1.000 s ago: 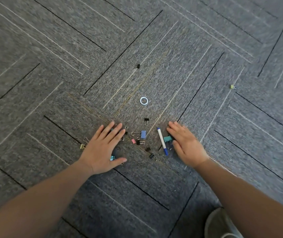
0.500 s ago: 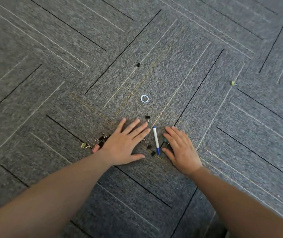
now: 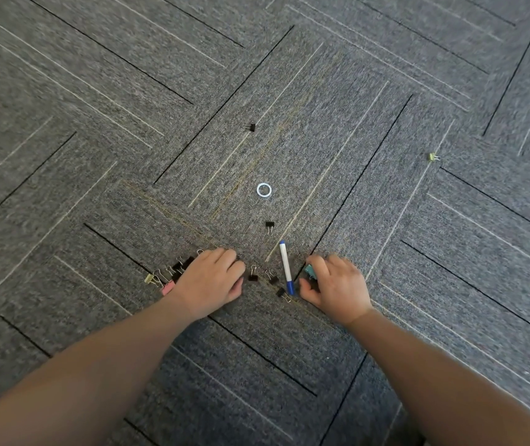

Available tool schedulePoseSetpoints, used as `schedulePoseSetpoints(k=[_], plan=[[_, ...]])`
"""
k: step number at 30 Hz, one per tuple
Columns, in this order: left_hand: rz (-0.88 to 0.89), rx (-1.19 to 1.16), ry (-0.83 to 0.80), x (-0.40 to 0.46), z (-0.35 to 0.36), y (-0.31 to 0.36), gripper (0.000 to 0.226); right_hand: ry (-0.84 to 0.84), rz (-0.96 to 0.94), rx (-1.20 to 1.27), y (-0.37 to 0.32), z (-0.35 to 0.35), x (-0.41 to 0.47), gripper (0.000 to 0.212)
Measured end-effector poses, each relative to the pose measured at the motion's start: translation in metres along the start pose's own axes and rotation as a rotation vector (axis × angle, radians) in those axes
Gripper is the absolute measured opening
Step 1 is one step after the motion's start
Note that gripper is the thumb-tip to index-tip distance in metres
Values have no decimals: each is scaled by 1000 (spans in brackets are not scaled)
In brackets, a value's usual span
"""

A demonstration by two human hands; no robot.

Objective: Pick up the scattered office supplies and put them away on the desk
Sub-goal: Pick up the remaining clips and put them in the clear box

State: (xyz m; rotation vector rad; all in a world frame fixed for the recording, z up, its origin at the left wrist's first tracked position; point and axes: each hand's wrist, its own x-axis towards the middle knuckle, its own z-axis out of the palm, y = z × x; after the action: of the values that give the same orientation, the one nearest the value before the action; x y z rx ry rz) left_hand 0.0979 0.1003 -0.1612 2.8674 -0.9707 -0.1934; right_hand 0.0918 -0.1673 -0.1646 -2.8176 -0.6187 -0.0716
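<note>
Head view: I see both hands low in the middle of the frame, on grey carpet [image 3: 386, 91]. My left hand [image 3: 210, 281] is curled, fingers bent down over binder clips; what it grips I cannot tell. More clips [image 3: 173, 273] lie just left of it. My right hand [image 3: 334, 284] pinches a teal clip [image 3: 309, 271]. Between the hands lies a blue-capped marker [image 3: 286, 267]. Above it sit a black clip [image 3: 269, 226] and a white ring [image 3: 264, 190].
</note>
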Motion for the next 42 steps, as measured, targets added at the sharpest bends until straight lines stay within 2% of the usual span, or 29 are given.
schedulePoseSetpoints(k=[9, 12, 15, 17, 21, 24, 26, 32, 38, 42], plan=[[8, 5, 7, 6, -6, -12, 28, -142, -113, -81, 10, 0, 9, 25], [-87, -37, 46, 2, -12, -22, 35, -225, -59, -76, 10, 0, 9, 21], [-219, -90, 139, -9, -21, -35, 37, -186, 39, 31, 5, -6, 18, 13], [-274, -114, 181, -20, -22, -43, 33, -141, 62, 147, -10, -13, 30, 17], [-353, -142, 166, -39, -11, -45, 27, -124, -71, 293, -67, -9, 49, 14], [-387, -156, 152, -47, -10, -38, 26, -197, -91, 223, -90, 6, 50, 14], [-414, -129, 110, -53, -10, -35, 44, -242, -36, 116, -92, 13, 46, 20], [-376, -87, -147, -69, -4, -24, 99, -172, 108, 3, -90, 18, 28, 49], [-349, -66, -138, -53, 3, -26, 91, -273, 203, -109, -88, 22, 32, 85], [-336, -109, -49, -47, 3, -31, 75, -374, 115, -67, -85, 24, 57, 84]])
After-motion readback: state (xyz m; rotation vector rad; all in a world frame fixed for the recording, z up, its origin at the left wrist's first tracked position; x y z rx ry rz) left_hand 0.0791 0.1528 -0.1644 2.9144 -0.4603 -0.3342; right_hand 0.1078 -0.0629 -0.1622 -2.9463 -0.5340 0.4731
